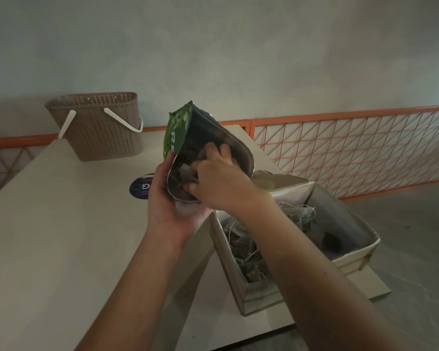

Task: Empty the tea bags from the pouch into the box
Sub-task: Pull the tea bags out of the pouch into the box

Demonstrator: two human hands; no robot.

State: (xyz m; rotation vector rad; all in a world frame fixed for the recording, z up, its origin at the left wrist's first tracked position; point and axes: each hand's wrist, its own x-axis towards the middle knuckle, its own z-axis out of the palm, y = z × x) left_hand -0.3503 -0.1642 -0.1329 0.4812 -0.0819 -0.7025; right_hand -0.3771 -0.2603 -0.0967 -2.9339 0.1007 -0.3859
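A green foil pouch (178, 127) is held up above the table with its open mouth turned toward me. My left hand (167, 203) grips the pouch from below and at its left edge. My right hand (218, 181) reaches into the mouth, its fingers curled around tea bags (185, 171) inside. Just to the right on the table stands an open beige box (350, 257) holding several tea bags (249, 257) with strings. My right forearm crosses over the box and hides part of its contents.
A brown perforated basket (99, 127) with white handles stands at the table's far left. A round dark blue label (140, 190) lies on the table (61, 224) behind my left hand. An orange-framed lattice railing (352, 153) runs along the wall at the right.
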